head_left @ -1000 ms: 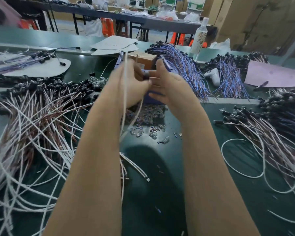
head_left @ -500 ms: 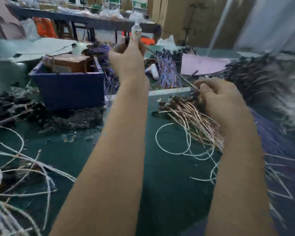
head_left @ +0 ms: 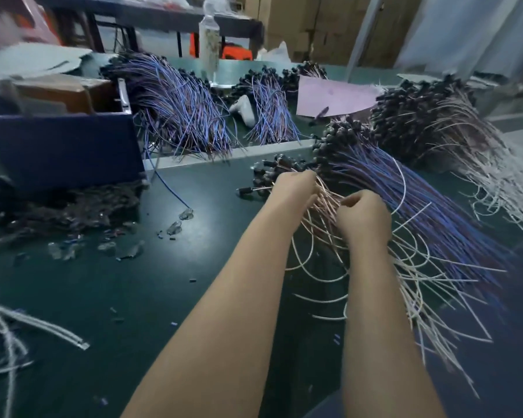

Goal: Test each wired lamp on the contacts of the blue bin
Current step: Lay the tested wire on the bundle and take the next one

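Wire dominates the head view: the wired lamps [head_left: 323,206] in hand are a loose sheaf of thin pinkish-white leads, each ending in a small black cap. They lie on the green worktop [head_left: 169,297] right of centre, just beside a larger blue-leaded bundle [head_left: 420,206]. The left hand [head_left: 295,188] has its fingers curled round a few leads at the capped end, and the right hand [head_left: 364,217] is closed in a fist on leads a little nearer. Both are holding wire, though the fingertips are hidden and I cannot tell how many lamps each has. These should be very light and limp, the leads springy and quick to tangle with their neighbours. The caps look like the only stiff part, so taking one lamp by the cap or just behind it and drawing it out lengthwise seems safest, leaving the bare lead ends free. The blue bin [head_left: 61,146] stands well apart at the far left, and a metal strip [head_left: 123,95] on its right rim is probably the contacts. Clear scraps [head_left: 178,227] litter the worktop between.
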`<state>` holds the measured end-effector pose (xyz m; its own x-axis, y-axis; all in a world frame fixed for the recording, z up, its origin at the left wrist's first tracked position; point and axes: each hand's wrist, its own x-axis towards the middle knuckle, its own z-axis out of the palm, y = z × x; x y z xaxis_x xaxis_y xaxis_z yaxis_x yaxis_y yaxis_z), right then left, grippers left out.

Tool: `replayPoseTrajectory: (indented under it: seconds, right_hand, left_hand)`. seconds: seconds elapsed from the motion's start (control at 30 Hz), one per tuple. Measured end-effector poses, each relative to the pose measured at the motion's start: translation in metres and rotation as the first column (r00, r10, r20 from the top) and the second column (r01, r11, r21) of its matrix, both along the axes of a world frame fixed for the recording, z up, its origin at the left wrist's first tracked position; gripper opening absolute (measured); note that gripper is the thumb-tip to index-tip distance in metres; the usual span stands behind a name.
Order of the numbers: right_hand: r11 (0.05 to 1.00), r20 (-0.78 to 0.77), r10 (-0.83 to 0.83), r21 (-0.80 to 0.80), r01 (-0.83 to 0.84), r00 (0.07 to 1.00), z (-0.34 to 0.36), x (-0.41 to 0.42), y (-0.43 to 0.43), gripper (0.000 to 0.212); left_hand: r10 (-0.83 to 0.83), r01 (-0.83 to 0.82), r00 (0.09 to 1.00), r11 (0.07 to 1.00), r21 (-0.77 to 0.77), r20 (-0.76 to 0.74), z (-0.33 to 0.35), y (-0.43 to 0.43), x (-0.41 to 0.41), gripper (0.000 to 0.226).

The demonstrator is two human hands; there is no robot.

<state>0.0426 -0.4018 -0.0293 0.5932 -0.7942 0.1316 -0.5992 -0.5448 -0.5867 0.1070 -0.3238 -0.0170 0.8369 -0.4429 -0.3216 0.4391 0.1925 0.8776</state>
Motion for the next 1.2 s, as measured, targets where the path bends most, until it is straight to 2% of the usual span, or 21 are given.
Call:
replayPoseTrajectory:
  seconds: [0.1, 0.2, 0.27, 0.33, 0.43, 0.5, 0.63, 0.73, 0.8, 0.83, 0.9, 0.97, 1.0, 1.03, 1.1, 1.13, 1.2]
  right_hand:
    - [0.992, 0.198, 0.120, -0.046, -0.113, 0.973, 0.028, 0.007, 0.030, 0.022]
    - [0.934, 0.288, 0.353, -0.045, -0.355, 0.891, 0.047, 0.021, 0.083, 0.019]
    - [0.853, 0.240, 0.511, -0.022, -0.521, 0.826, 0.052, 0.033, 0.125, 0.016]
    - [0.736, 0.181, 0.659, 0.044, -0.676, 0.730, 0.049, 0.043, 0.168, 0.018]
    - [0.529, 0.133, 0.826, 0.149, -0.835, 0.547, 0.036, 0.055, 0.234, 0.015]
    - [0.440, 0.126, 0.877, 0.174, -0.881, 0.464, 0.025, 0.062, 0.275, 0.013]
    - [0.277, 0.132, 0.943, 0.193, -0.941, 0.305, 0.005, 0.074, 0.352, 0.033]
    - [0.243, -0.100, 0.968, 0.173, -0.954, 0.229, -0.004, 0.084, 0.400, 0.042]
    - [0.311, -0.185, 0.945, 0.244, -0.919, 0.270, -0.003, 0.084, 0.417, 0.036]
    - [0.339, -0.156, 0.939, 0.293, -0.894, 0.305, -0.001, 0.082, 0.421, 0.031]
    - [0.340, 0.029, 0.926, 0.364, -0.867, 0.376, -0.001, 0.080, 0.422, 0.016]
    - [0.298, 0.364, 0.784, 0.489, -0.820, 0.502, 0.001, 0.076, 0.417, 0.028]
    - [0.223, 0.526, 0.624, 0.589, -0.777, 0.578, 0.003, 0.077, 0.414, 0.030]
    - [0.098, 0.626, 0.440, 0.679, -0.727, 0.644, 0.007, 0.077, 0.410, 0.026]
    - [-0.165, 0.658, 0.177, 0.753, -0.637, 0.732, 0.020, 0.076, 0.395, 0.011]
    - [-0.253, 0.647, 0.106, 0.752, -0.608, 0.755, 0.027, 0.077, 0.386, 0.005]
    - [-0.362, 0.658, 0.014, 0.706, -0.609, 0.753, 0.040, 0.077, 0.360, 0.006]
  left_hand:
    - [0.099, -0.093, 0.994, 0.991, -0.097, 0.055, 0.018, 0.024, 0.002, 0.018]
    - [0.287, -0.265, 0.945, 0.952, -0.151, 0.154, 0.034, 0.068, 0.008, 0.017]
    - [0.473, -0.447, 0.858, 0.880, -0.163, 0.201, 0.043, 0.107, 0.011, 0.012]
    - [0.643, -0.627, 0.717, 0.764, -0.153, 0.269, 0.050, 0.152, 0.013, 0.012]
    - [0.772, -0.787, 0.529, 0.602, -0.136, 0.352, 0.054, 0.221, 0.008, 0.008]
    - [0.832, -0.854, 0.446, 0.506, -0.122, 0.331, 0.054, 0.263, 0.002, 0.010]
    - [0.945, -0.946, 0.251, 0.285, -0.152, 0.211, 0.049, 0.331, -0.006, 0.019]
    - [0.974, -0.972, 0.177, 0.196, -0.130, 0.143, 0.046, 0.361, -0.012, 0.014]
    - [0.986, -0.974, 0.139, 0.152, -0.170, 0.089, 0.046, 0.370, -0.014, 0.008]
    - [0.989, -0.975, 0.125, 0.138, -0.174, 0.084, 0.047, 0.372, -0.014, 0.008]
    - [0.989, -0.974, 0.119, 0.134, -0.182, 0.090, 0.047, 0.372, -0.014, 0.010]
    - [0.990, -0.964, 0.127, 0.136, -0.228, 0.056, 0.049, 0.369, -0.014, 0.010]
    - [0.989, -0.953, 0.142, 0.146, -0.266, 0.035, 0.050, 0.367, -0.014, 0.007]
    - [0.986, -0.938, 0.166, 0.166, -0.306, 0.026, 0.051, 0.365, -0.013, 0.007]
    - [0.972, -0.913, 0.223, 0.236, -0.332, 0.079, 0.052, 0.357, -0.014, 0.017]
    - [0.960, -0.904, 0.246, 0.278, -0.325, 0.136, 0.053, 0.351, -0.014, 0.023]
    - [0.913, -0.876, 0.309, 0.383, -0.293, 0.268, 0.055, 0.336, -0.017, 0.031]
